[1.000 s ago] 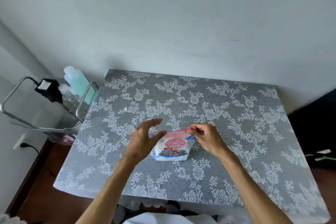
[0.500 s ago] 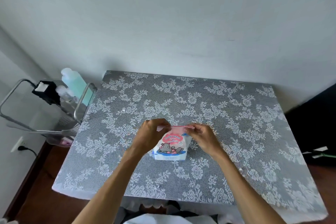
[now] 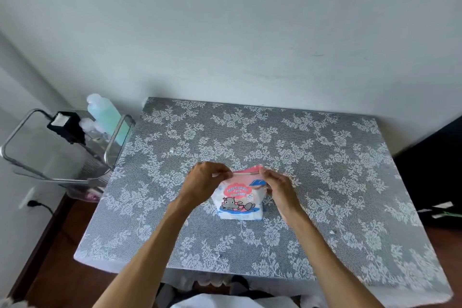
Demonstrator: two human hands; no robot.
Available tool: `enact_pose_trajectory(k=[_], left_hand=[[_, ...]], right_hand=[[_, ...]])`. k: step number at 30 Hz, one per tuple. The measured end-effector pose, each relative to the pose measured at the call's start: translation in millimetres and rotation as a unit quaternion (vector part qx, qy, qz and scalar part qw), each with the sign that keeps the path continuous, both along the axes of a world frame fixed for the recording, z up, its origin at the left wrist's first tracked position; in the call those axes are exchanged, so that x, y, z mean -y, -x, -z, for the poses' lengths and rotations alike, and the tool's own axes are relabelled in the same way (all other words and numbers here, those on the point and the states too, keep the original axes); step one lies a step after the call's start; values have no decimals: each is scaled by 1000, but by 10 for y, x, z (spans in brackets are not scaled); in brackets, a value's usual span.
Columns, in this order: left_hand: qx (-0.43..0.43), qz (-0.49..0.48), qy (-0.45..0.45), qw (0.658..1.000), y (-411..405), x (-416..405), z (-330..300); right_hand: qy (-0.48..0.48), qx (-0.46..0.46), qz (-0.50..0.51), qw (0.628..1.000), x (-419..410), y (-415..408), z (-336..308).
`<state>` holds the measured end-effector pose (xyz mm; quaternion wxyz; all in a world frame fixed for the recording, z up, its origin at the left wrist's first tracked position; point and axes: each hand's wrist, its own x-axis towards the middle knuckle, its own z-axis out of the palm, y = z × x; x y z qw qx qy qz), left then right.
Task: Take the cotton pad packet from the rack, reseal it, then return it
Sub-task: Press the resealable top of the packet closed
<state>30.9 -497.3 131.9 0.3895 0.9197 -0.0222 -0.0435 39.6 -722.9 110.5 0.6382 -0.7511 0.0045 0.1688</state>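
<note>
The cotton pad packet stands upright on the middle of the table, white and pink with a cartoon hippo on its front. My left hand pinches the left end of the packet's pink top strip. My right hand pinches the right end of the same strip. The metal rack stands off the table's left edge, apart from both hands.
In the rack stand a pale green bottle, a black box with a white label and a small clear bottle. A lace cloth covers the table. A wall socket with a plug is low on the left. Dark furniture sits at the right.
My left hand went from open beside the packet to pinching its top strip. Both hands now hold the strip closer together and the packet stands more upright.
</note>
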Motion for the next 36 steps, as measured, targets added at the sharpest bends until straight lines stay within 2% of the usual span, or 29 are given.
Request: enact_pose_trajectory(k=[7, 11, 17, 23, 26, 36], left_hand=[[-1, -1, 2, 1000, 5, -70, -19], [2, 18, -15, 1000, 9, -11, -57], [-1, 35, -17, 999, 9, 43, -59], [-8, 27, -9, 1000, 20, 19, -11], [-6, 16, -20, 1000, 26, 21, -13], [73, 37, -90, 993, 48, 101, -53]], right_hand=[[-72, -82, 44, 993, -89, 4, 5], [-55, -99, 74, 991, -95, 14, 50], [-61, -60, 24, 996, 20, -13, 22], [-35, -38, 47, 998, 8, -28, 1], [-55, -47, 56, 996, -16, -14, 5], [-30, -16, 11, 999, 73, -58, 33]])
